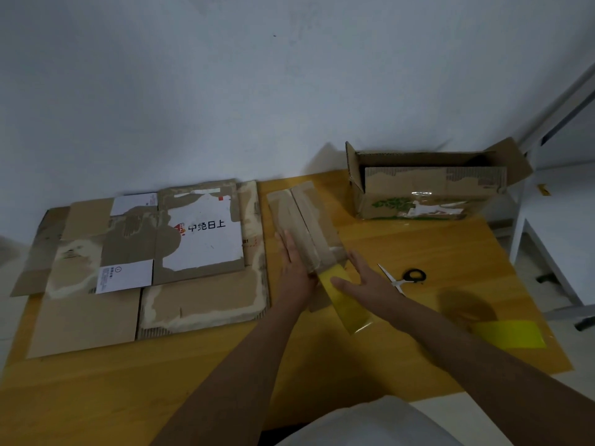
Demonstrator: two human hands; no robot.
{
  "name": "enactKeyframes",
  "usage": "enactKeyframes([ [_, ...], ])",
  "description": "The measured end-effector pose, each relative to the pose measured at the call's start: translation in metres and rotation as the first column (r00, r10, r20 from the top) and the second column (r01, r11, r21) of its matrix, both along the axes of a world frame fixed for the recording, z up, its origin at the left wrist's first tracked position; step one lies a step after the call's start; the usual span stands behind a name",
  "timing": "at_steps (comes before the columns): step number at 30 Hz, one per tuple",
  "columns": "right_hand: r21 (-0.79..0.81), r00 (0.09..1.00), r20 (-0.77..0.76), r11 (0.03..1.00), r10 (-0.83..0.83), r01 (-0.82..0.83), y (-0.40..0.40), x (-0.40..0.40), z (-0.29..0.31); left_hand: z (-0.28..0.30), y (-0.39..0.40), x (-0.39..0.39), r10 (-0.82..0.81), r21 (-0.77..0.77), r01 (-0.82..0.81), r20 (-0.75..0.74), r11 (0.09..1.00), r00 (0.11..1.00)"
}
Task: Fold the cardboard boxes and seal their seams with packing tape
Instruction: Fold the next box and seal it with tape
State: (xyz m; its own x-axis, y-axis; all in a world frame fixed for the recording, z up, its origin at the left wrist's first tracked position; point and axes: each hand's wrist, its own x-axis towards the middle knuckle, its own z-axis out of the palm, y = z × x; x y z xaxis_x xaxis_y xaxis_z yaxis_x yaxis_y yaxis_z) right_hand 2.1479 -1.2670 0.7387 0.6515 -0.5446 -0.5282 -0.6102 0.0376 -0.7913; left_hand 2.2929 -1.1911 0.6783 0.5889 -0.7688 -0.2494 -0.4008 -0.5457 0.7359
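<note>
both hands flat, fingers straight: left hand point(294, 265) and right hand point(360, 278) press the narrow box point(306, 226), gripping nothing; it runs away leftward.

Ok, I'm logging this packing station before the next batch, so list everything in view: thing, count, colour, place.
long narrow box: one, brown, table centre, under both hands
yellow tape strip: one, yellow, hanging off the narrow box's near end
flattened boxes: a pile, count unclear, brown with white labels, table left
open box: one, brown with green print, table far right, flaps up
scissors: one pair, black handles, right of the hands
yellow sheet: one, yellow, table near right
table: one, orange-yellow
left hand: flat on the narrow box
right hand: flat, thumb on the tape
</note>
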Motion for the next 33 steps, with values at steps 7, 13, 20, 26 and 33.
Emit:
enactKeyframes([
  [7, -0.103, 0.998, 0.041, 0.993, -0.048, 0.052, 0.012, -0.001, -0.015, 0.001, 0.002, 0.001, -0.013, 0.024, 0.012, 0.030, 1.000, 0.999],
  [13, -0.094, 0.979, 0.134, 0.982, -0.152, 0.165, 0.020, -0.001, -0.028, 0.002, 0.002, 0.003, -0.017, 0.062, 0.012, 0.077, 0.998, 0.997],
  [20, 0.030, 0.942, -0.057, 0.942, -0.332, 0.334, 0.017, 0.006, -0.046, 0.004, 0.005, 0.016, -0.164, 0.123, 0.163, -0.010, 0.979, 0.986],
  [26, 0.049, 0.961, -0.147, 0.969, -0.233, 0.242, 0.008, 0.017, -0.042, 0.015, 0.009, 0.049, -0.408, 0.172, 0.371, 0.301, 0.912, 0.862],
  [33, 0.116, 0.971, -0.183, 0.977, -0.157, 0.180, 0.000, 0.016, -0.046, -0.004, -0.049, 0.087, -0.558, 0.369, 0.424, 0.451, 0.827, 0.696],
])
